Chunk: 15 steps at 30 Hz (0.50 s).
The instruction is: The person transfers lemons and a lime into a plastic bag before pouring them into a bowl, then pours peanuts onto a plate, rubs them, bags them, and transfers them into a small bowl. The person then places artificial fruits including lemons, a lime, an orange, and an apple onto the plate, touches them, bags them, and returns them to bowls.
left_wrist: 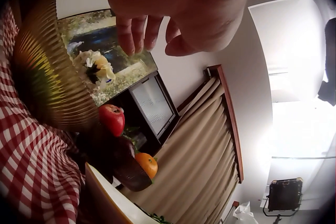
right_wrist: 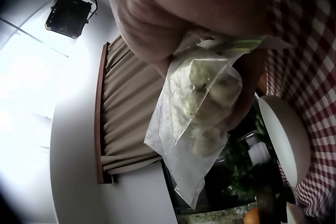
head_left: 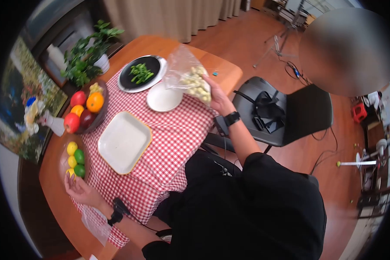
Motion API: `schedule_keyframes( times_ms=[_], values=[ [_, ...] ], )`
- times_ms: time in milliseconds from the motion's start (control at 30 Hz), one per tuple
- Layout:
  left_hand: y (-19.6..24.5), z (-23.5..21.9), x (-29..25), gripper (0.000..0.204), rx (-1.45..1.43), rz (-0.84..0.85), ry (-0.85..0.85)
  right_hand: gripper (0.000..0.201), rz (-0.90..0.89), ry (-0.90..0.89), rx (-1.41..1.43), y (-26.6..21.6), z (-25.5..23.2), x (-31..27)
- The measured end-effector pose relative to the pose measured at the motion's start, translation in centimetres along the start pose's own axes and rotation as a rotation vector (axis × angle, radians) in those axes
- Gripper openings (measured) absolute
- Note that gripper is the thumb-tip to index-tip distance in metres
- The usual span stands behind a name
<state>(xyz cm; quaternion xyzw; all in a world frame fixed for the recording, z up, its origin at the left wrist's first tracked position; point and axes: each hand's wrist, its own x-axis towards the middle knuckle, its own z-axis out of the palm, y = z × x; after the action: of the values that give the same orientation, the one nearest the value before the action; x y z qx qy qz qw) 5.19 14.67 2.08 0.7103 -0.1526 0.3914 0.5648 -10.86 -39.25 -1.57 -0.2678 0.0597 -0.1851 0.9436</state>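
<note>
My right hand point(head_left: 219, 99) grips a clear zip bag point(right_wrist: 194, 103) filled with pale, rounded, cream-to-greenish pieces point(head_left: 198, 86). The bag is held over the table, its loose end overlapping the edge of the white round bowl point(head_left: 164, 98) in the head view. At the near left, my left hand point(head_left: 84, 192) hovers by the ribbed amber bowl point(left_wrist: 50, 71), fingers loosely bent and nothing between them. Yellow lemons point(head_left: 72, 148) and green limes point(head_left: 79, 156) lie in that bowl; the left fingertips overlap the nearest lemon in the head view.
A white rectangular dish point(head_left: 125, 143) sits mid-table on the red checked cloth point(head_left: 169, 143). Chopped greens point(head_left: 141, 73) lie on a black round plate point(head_left: 125, 81) behind it. A dark fruit bowl point(head_left: 100, 120), flower vase point(head_left: 54, 124) and potted plant point(head_left: 84, 58) line the far left. A black chair point(head_left: 307, 112) stands right.
</note>
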Motion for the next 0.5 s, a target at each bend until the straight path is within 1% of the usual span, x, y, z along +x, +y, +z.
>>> schedule_keyframes(
  times_ms=[33, 67, 133, 167, 200, 233, 267, 300, 333, 400, 433, 500],
  values=[
    [0.7, -0.3, -0.2, 0.037, 0.016, -0.014, -0.062, 0.049, 0.019, -0.031, 0.017, -0.2, -0.5, 0.1],
    [1.6, -0.7, -0.9, 0.037, -0.006, -0.008, -0.088, 0.049, 0.011, -0.015, 0.0, -0.4, 0.0, -0.2],
    [3.7, -1.8, -3.1, 0.044, 0.073, -0.084, -0.278, 0.049, -0.001, -0.017, -0.028, -0.6, 0.4, -0.3],
    [4.7, -2.3, -4.4, 0.044, 0.063, -0.074, -0.29, 0.049, -0.005, -0.039, -0.041, -0.9, 1.0, -0.4],
    [5.8, -2.9, -5.8, 0.049, 0.158, -0.078, -0.394, 0.042, -0.032, -0.013, -0.066, -1.1, 1.5, -0.8],
    [6.4, -3.5, -6.7, 0.054, 0.264, -0.085, -0.491, 0.042, -0.032, -0.015, -0.058, -1.7, 1.7, -1.3],
    [5.9, -3.9, -8.0, 0.054, 0.281, -0.083, -0.483, 0.042, -0.066, -0.004, -0.144, -2.1, 1.7, -1.2],
    [4.7, -4.4, -10.0, 0.058, 0.362, 0.029, -0.492, 0.042, -0.089, -0.002, -0.229, -2.2, 1.8, -0.8],
    [3.6, -5.8, -11.7, 0.062, 0.458, 0.134, -0.498, 0.042, -0.094, -0.019, -0.205, -2.4, 1.2, -0.4],
    [4.8, -6.1, -13.7, 0.066, 0.53, 0.048, -0.537, 0.043, -0.01, -0.107, -0.152, -3.4, -0.2, 0.5],
    [3.5, -6.5, -14.7, 0.066, 0.59, 0.048, -0.529, 0.044, -0.012, -0.154, -0.155, -3.8, 0.1, 0.5],
    [2.8, -6.9, -15.5, 0.066, 0.667, 0.034, -0.491, 0.041, -0.029, -0.04, -0.313, -4.5, 0.5, 0.7]
  ],
)
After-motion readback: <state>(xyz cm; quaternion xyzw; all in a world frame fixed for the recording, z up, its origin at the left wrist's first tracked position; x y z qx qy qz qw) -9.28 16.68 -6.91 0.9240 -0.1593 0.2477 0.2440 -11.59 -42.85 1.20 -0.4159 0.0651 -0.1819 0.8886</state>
